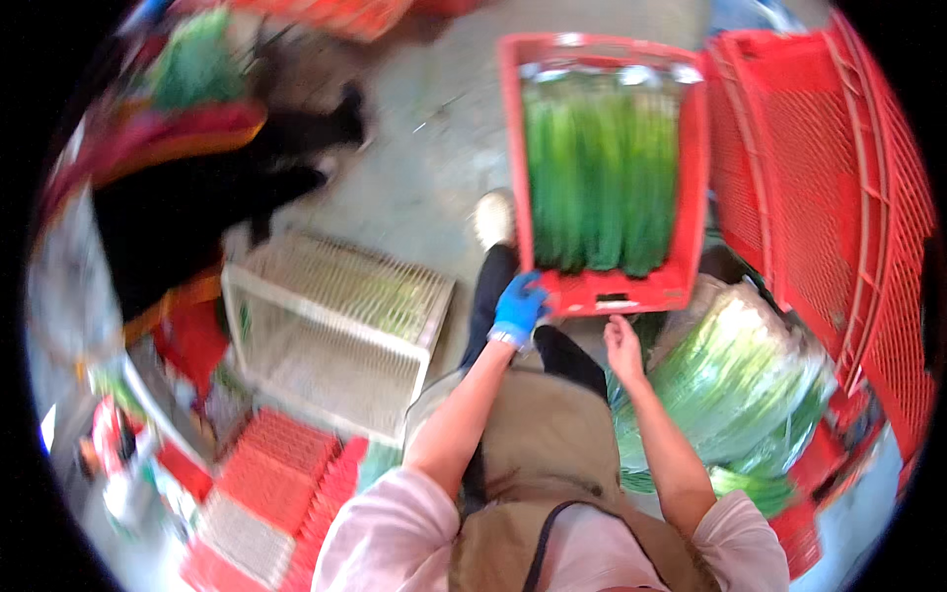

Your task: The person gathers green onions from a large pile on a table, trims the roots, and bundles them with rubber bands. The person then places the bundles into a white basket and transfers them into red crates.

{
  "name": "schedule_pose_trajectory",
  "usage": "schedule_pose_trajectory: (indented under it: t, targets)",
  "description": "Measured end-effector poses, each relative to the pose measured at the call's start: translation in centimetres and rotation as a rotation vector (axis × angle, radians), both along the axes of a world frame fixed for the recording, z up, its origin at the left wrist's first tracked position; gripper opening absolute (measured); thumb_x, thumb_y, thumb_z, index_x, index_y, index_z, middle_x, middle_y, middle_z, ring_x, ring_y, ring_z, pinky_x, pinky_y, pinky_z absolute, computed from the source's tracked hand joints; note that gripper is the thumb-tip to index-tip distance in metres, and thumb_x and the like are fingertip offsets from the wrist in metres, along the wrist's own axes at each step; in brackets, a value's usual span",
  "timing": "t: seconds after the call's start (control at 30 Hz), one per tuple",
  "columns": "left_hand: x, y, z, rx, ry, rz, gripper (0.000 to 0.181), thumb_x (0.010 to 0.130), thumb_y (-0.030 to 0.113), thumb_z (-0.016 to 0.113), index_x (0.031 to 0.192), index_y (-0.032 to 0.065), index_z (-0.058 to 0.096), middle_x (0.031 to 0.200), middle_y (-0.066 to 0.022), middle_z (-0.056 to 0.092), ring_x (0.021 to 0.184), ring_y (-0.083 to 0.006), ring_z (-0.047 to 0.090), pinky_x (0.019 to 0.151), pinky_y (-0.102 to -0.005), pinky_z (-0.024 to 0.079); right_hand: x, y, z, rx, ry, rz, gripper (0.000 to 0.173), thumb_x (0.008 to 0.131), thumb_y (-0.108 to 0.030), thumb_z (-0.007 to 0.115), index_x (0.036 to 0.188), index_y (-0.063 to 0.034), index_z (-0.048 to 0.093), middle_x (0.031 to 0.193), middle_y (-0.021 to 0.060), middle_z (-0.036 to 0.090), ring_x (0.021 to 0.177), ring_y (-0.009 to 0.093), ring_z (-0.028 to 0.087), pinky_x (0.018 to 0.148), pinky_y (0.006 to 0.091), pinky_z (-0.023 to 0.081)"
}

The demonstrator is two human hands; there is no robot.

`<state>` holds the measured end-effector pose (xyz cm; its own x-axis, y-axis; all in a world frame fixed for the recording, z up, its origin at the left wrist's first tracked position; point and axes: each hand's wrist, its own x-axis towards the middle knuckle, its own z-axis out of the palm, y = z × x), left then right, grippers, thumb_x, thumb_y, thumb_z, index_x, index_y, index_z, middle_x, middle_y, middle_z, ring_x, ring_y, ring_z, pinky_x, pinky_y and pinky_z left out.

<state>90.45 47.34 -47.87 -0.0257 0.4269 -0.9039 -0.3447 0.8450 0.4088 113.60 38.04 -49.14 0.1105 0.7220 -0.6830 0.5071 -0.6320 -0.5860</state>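
A red plastic crate (614, 293) is in front of me, holding long green leafy vegetables (603, 177), probably scallions, laid side by side with their pale ends at the far side. My left hand (520, 305), in a blue glove, grips the crate's near left corner. Bare, my right hand (623, 346) is at the middle of the near rim, just below the handle slot, fingers bent. Blur hides whether those fingertips hold the rim or only touch it. Clear plastic wraps a big bundle of similar greens (747, 377) to the right of my right forearm.
Red crates (806, 177) stand stacked along the right. A whitish slatted crate (336, 325) lies on its side at left, near red crates (270, 451). Another person in dark trousers (200, 200) is at upper left, beside the grey floor (414, 163).
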Motion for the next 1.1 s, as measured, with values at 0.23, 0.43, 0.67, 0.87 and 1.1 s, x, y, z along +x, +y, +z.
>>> schedule_pose_trajectory:
  t: [0.23, 0.43, 0.67, 0.87, 1.1]
  targets:
    - [-3.3, -9.1, 4.1, 0.103, 0.046, 0.375, 0.019, 0.080, 0.006, 0.054, 0.099, 0.0047, 0.053, 0.076, -0.0083, 0.060, 0.055, -0.0168, 0.059, 0.049, -0.0258, 0.048, -6.9, -0.6, 4.2, -0.144, 0.290, 0.264, 0.020, 0.086, -0.007, 0.046, 0.103, 0.0012, 0.051, 0.084, 0.0084, 0.061, 0.069, 0.013, 0.058, 0.059, 0.0240, 0.045]
    - [-8.6, -21.2, 7.2, -0.055, 0.021, 0.438, 0.021, 0.082, 0.017, 0.056, 0.098, 0.0038, 0.056, 0.083, -0.0094, 0.062, 0.061, -0.0196, 0.062, 0.052, -0.0277, 0.049, -10.4, -7.2, 5.7, -0.332, 0.169, 0.518, 0.014, 0.085, -0.006, 0.045, 0.094, 0.0022, 0.053, 0.078, 0.0099, 0.061, 0.064, 0.014, 0.058, 0.055, 0.0258, 0.046]
    - [-21.4, -39.5, -2.5, -0.163, -0.022, 0.831, 0.016, 0.081, 0.018, 0.052, 0.087, 0.0041, 0.057, 0.081, -0.0127, 0.063, 0.064, -0.0253, 0.062, 0.052, -0.0331, 0.050, -26.9, -13.0, 6.1, -0.127, 0.355, 0.786, 0.015, 0.083, -0.005, 0.045, 0.091, 0.0032, 0.054, 0.073, 0.0096, 0.061, 0.066, 0.014, 0.059, 0.061, 0.0264, 0.047]
    - [-31.8, -48.1, -4.0, -0.247, -0.017, 0.870, 0.012, 0.079, 0.015, 0.052, 0.083, 0.0057, 0.059, 0.074, -0.0071, 0.062, 0.056, -0.0191, 0.061, 0.042, -0.0267, 0.045, -37.4, -22.4, 3.1, -0.147, 0.268, 0.786, 0.016, 0.082, -0.003, 0.044, 0.093, 0.0032, 0.054, 0.074, 0.0090, 0.061, 0.067, 0.015, 0.059, 0.063, 0.0269, 0.047]
    - [-38.7, -51.2, -9.7, -0.192, 0.223, 0.804, 0.009, 0.078, 0.013, 0.055, 0.080, 0.0043, 0.059, 0.072, -0.0071, 0.061, 0.059, -0.0192, 0.061, 0.049, -0.0281, 0.047, -50.5, -26.3, -2.0, -0.295, 0.311, 0.983, 0.018, 0.086, -0.006, 0.044, 0.095, 0.0046, 0.056, 0.081, 0.0099, 0.062, 0.074, 0.013, 0.058, 0.068, 0.0269, 0.047]
